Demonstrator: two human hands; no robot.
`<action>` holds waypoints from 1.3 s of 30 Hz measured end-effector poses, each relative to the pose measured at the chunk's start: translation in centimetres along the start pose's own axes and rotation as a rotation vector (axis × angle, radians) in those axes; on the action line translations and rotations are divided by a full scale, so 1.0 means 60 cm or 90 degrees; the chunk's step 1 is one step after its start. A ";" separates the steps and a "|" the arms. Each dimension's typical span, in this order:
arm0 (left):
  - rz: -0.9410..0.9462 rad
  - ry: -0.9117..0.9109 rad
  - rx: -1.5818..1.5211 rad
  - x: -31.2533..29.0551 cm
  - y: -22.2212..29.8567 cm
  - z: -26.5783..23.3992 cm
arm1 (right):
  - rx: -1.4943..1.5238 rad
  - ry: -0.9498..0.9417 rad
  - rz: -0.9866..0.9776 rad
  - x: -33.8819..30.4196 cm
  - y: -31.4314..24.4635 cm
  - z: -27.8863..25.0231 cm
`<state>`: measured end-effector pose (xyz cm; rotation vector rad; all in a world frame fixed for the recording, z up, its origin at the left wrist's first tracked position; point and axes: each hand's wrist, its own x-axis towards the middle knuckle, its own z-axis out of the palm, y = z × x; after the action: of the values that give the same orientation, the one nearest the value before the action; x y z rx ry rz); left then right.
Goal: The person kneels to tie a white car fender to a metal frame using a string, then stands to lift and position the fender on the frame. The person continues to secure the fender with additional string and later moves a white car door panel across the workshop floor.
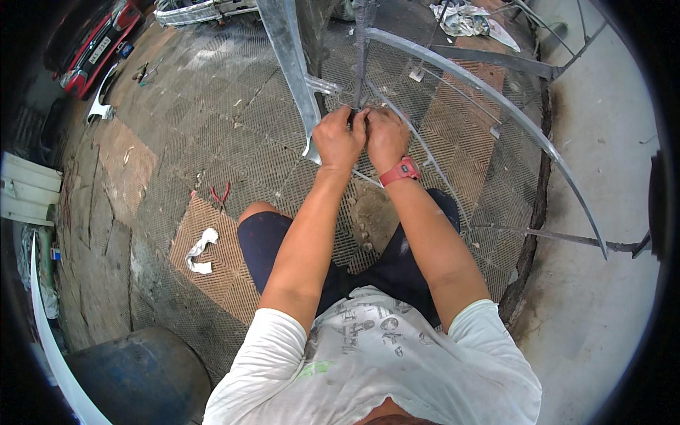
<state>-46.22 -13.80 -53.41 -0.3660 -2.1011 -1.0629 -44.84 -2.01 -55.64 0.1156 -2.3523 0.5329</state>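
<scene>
White cloth: one printed shirt point(425, 361), covering the person's trunk. Dark shorts point(268, 237), one pair. White strip point(199, 246), lying curved on the ridged floor point(276, 173). Red-handled pliers point(222, 200), one, lying beyond it. Red watch point(402, 171), circling the right wrist. Left hand point(338, 140) and right hand point(387, 139), resting together at the lower end of a dark metal post point(362, 55), ahead of the knees; fingers bending inward, how tightly and on what, cannot tell. Risks, judged: a loose grip could be letting the post tip; rough metal edges could be scraping bare skin. Beyond: curved metal bar point(455, 67), arching rightward; red car point(76, 85), standing far left. Hidden: fingertips' contact. Cut off: post's top. Unclear: a dark bit between the thumbs.
</scene>
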 end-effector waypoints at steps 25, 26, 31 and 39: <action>0.042 0.010 0.019 0.005 -0.008 0.015 | 0.130 -0.134 0.071 -0.102 -0.034 -0.091; 0.039 0.009 0.023 0.005 -0.009 0.010 | 0.124 -0.141 0.061 -0.105 -0.034 -0.092; -0.026 -0.032 0.001 0.002 0.027 -0.004 | 0.070 -0.352 0.031 -0.153 -0.035 -0.156; -0.239 -0.321 0.002 -0.021 0.088 -0.161 | -0.140 -0.926 -0.154 -0.196 -0.058 -0.441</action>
<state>-37.80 -18.02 -47.59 -0.2608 -2.6964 -1.2783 -18.67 4.83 -44.74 0.9312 -3.6640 -0.0338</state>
